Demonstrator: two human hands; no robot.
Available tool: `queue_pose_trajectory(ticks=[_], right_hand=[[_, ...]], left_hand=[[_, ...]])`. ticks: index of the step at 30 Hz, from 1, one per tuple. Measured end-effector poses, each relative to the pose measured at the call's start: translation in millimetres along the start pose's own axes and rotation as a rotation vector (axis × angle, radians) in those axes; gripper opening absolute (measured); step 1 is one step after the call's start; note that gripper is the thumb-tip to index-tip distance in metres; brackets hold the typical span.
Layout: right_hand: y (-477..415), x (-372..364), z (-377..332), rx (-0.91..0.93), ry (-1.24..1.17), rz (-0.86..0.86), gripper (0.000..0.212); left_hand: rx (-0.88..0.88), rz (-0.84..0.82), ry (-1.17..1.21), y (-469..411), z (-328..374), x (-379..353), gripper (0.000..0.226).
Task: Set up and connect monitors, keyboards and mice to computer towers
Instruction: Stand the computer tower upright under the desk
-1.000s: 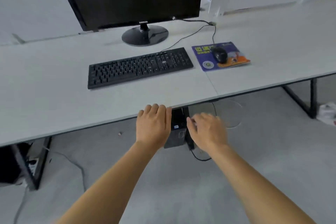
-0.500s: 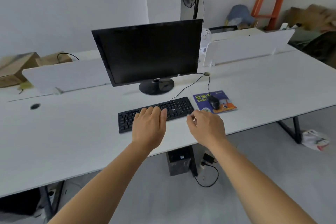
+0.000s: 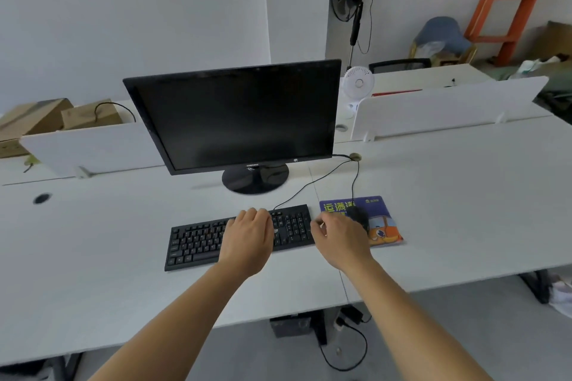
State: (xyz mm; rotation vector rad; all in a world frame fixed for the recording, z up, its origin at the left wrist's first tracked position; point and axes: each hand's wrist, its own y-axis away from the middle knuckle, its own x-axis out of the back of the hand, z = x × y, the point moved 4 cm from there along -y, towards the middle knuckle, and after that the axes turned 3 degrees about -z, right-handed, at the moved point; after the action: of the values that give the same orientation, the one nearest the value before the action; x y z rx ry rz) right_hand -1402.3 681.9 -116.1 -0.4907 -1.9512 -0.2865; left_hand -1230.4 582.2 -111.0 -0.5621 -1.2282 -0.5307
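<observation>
Now kbd (image 3: 198,241) lies on desk (image 3: 93,257) before monitor (image 3: 241,120); mouse (image 3: 359,213) just right. L hand (image 3: 249,238) hovers over kbd, fingers relaxed, empty. R hand (image 3: 340,240) loosely curled, seems empty. Kbd likely light, stiff: grip short ends.

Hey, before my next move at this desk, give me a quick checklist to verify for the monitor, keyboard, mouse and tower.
1. Monitor upright on its stand: ok.
2. Monitor screen lit: not ok, it is dark.
3. Keyboard lying flat in front of the monitor, its cable running to the cable hole: ok.
4. Mouse on the mouse pad, its cable leading to the same hole: ok.
5. Cables plugged into the tower under the desk: cannot tell, its ports are hidden.
6. Hands free: left hand over the keyboard, right hand beside the mouse, neither gripping anything: ok.
</observation>
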Motion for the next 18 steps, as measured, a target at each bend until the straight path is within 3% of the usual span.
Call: queue_pose_trajectory(ticks=[6, 8, 12, 15, 18], right_hand=[[-64.0, -7.2, 32.5, 0.084, -0.013, -0.14, 0.028], [-81.3, -15.5, 38.9, 0.104, -0.002, -0.194, 0.026], [-97.5, -39.0, 49.3, 0.08, 0.004, -0.331, 0.029], [-108.0, -63.4, 55.8, 0.024, 0.057, -0.465, 0.045], [-108.5, -88.7, 60.9, -0.048, 0.064, -0.568, 0.066]], left_hand=[[0.075, -0.156, 0.028, -51.1, 13.2, -18.8, 0.036], [0.109, -0.237, 0.032, -58.4, 13.4, -31.7, 0.052], [0.16, -0.48, -0.06, -60.5, -2.8, -60.5, 0.11], [0.16, -0.61, -0.14, -68.6, -30.4, -81.0, 0.141], [0.12, -0.691, -0.211, -79.2, -57.1, -99.5, 0.154]])
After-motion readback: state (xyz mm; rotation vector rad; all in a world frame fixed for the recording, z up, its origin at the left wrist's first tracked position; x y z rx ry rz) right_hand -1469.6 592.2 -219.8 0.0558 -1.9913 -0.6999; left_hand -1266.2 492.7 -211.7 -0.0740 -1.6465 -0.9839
